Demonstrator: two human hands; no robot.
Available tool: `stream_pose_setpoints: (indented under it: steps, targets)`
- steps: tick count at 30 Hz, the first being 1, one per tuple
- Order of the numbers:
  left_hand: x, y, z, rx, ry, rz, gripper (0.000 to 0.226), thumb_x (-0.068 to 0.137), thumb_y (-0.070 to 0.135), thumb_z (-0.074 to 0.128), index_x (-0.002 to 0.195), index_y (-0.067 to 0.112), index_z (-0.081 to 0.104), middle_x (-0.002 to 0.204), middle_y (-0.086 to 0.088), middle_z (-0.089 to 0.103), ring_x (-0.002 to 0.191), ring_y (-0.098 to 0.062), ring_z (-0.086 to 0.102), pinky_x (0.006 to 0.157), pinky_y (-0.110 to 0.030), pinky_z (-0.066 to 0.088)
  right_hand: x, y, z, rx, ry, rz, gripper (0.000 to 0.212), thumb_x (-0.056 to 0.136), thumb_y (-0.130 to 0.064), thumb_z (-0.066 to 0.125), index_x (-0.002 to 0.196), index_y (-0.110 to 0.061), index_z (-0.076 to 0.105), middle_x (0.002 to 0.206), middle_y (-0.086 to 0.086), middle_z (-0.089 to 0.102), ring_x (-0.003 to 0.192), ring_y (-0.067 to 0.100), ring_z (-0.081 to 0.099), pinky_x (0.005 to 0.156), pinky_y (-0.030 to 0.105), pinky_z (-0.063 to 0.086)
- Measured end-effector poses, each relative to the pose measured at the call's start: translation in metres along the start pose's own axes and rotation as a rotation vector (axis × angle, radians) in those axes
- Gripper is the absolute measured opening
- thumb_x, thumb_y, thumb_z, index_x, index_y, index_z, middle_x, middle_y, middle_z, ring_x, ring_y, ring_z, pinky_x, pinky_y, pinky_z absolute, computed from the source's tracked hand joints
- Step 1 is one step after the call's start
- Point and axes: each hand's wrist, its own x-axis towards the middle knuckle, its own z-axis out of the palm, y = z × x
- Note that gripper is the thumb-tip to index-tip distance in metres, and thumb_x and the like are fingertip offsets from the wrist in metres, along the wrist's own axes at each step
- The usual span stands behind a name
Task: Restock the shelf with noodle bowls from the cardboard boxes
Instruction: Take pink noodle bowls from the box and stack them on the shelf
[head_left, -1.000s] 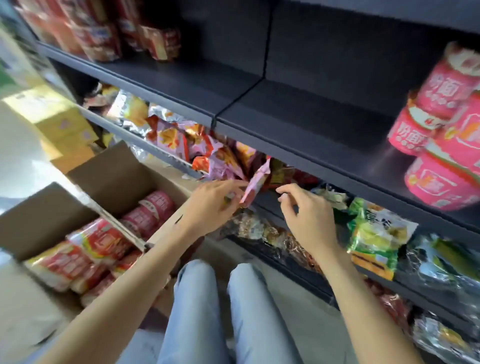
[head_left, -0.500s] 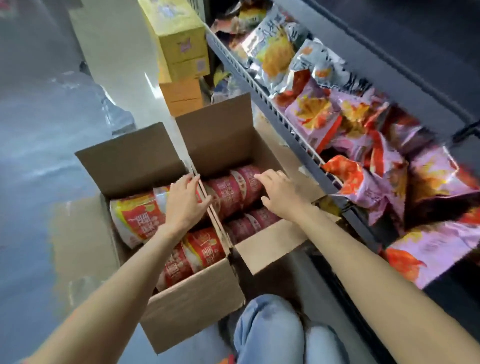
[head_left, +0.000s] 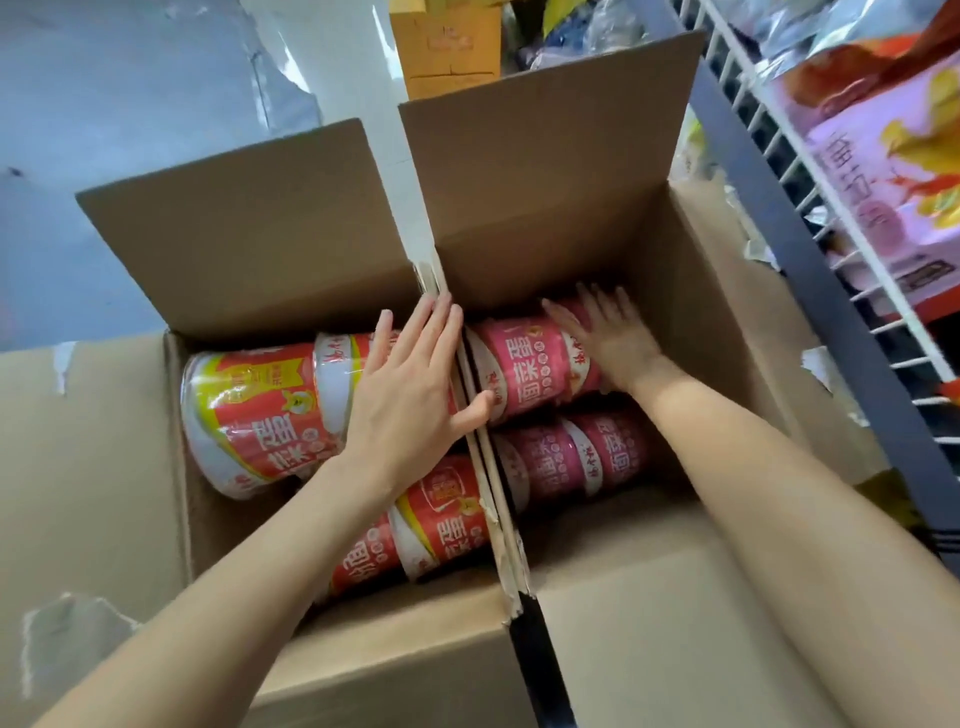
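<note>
Head view: left hand (head_left: 410, 395) and right hand (head_left: 610, 340) lie flat, grasping nothing, on noodle bowls (head_left: 530, 364) filling both cardboard boxes (head_left: 649, 597), so restocking looks mostly undone.

Two open cardboard boxes stand side by side on the floor, the left box (head_left: 130, 467) touching the right box (head_left: 727, 332) along their shared inner walls, with their far flaps raised. Noodle bowls lie on their sides in both: the left hand (head_left: 410, 395) rests flat on the upper bowl in the left box (head_left: 254, 415), and the right hand (head_left: 608, 338) lies on the far bowl in the right box (head_left: 530, 364), with more bowls nearer the person. A wire shelf of snack packets (head_left: 857, 208) runs along the right, and stacked cartons (head_left: 447, 47) stand behind the boxes.
</note>
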Motion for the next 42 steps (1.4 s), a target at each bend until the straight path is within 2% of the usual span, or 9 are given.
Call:
stream_pose_setpoints:
  steps: [6,12,17,19,23,25,31,38,42]
  targets:
    - [0.0,-0.001,0.0,0.014,-0.004,0.001,0.08,0.088,0.061,0.032,0.146,0.007,0.033,0.153,-0.009,0.032,0.145,-0.019,0.022,0.119,-0.042,0.013,0.014,0.011,0.014,0.222,0.063,-0.068,0.13,0.062,-0.057,0.079,0.151,-0.031,-0.013,0.153,0.019,0.019,0.143,0.036,0.016,0.118,0.049,0.011]
    - [0.003,-0.001,-0.006,0.034,-0.048,-0.005,0.082,0.085,0.062,0.031,0.145,0.006,0.036,0.152,-0.01,0.035,0.144,-0.021,0.025,0.117,-0.042,0.014,-0.041,0.003,-0.007,0.267,0.202,-0.014,0.128,0.054,-0.058,0.082,0.151,-0.009,0.014,0.148,0.017,0.03,0.14,0.034,0.025,0.116,0.046,0.012]
    - [0.005,0.007,-0.019,0.052,-0.083,-0.034,0.077,0.084,0.057,0.047,0.143,0.008,0.04,0.151,-0.008,0.038,0.146,-0.026,0.02,0.118,-0.049,0.006,-0.132,0.005,-0.034,0.255,0.513,0.022,0.119,0.048,-0.05,0.086,0.142,-0.001,0.033,0.136,0.023,0.045,0.128,0.04,0.042,0.109,0.058,0.027]
    - [0.007,0.019,-0.026,0.002,-0.016,-0.021,0.07,0.084,0.046,0.062,0.141,0.01,0.044,0.149,-0.01,0.04,0.145,-0.028,0.024,0.118,-0.049,0.007,-0.169,0.006,-0.046,0.456,0.659,0.061,0.119,0.049,-0.05,0.085,0.143,-0.004,0.028,0.138,0.02,0.042,0.13,0.035,0.038,0.111,0.057,0.027]
    - [0.022,0.058,-0.034,-0.19,0.096,0.087,0.063,0.079,0.032,0.07,0.135,0.01,0.05,0.138,-0.011,0.052,0.134,-0.03,0.041,0.115,-0.045,0.026,-0.222,0.009,-0.063,1.151,0.791,0.304,0.128,0.04,-0.06,0.089,0.144,-0.017,0.028,0.141,-0.003,0.038,0.131,0.008,0.036,0.11,0.025,0.031]
    - [0.034,0.077,-0.03,-0.267,0.076,0.123,0.058,0.078,0.025,0.071,0.131,0.009,0.054,0.13,-0.01,0.058,0.124,-0.03,0.05,0.105,-0.04,0.039,-0.229,0.015,-0.054,1.349,0.906,0.394,0.126,0.037,-0.06,0.087,0.142,-0.017,0.03,0.14,-0.002,0.043,0.13,0.009,0.043,0.108,0.029,0.039]
    - [0.056,0.106,0.041,-0.094,-0.367,-0.002,0.076,0.083,0.047,0.062,0.146,0.017,0.032,0.141,-0.011,0.045,0.127,-0.032,0.044,0.104,-0.039,0.034,-0.224,0.029,-0.039,1.423,1.061,0.488,0.128,0.041,-0.063,0.085,0.143,-0.011,0.028,0.142,0.008,0.041,0.133,0.018,0.043,0.108,0.042,0.04]
    - [0.073,0.106,0.128,0.242,-0.637,-0.081,0.087,0.088,0.057,0.046,0.152,0.017,0.003,0.146,-0.022,0.031,0.129,-0.04,0.037,0.109,-0.052,0.027,-0.209,0.038,-0.033,1.304,1.074,0.471,0.122,0.045,-0.055,0.082,0.143,-0.007,0.028,0.141,0.011,0.038,0.135,0.02,0.038,0.109,0.019,0.033]
    - [0.075,0.106,0.14,0.304,-0.794,-0.098,0.118,0.072,0.062,0.069,0.151,0.027,-0.013,0.15,-0.027,0.02,0.133,-0.045,0.031,0.109,-0.057,0.024,-0.208,0.039,-0.03,1.336,1.043,0.473,0.125,0.046,-0.056,0.081,0.144,-0.003,0.025,0.143,0.012,0.038,0.136,0.02,0.038,0.111,0.021,0.032]
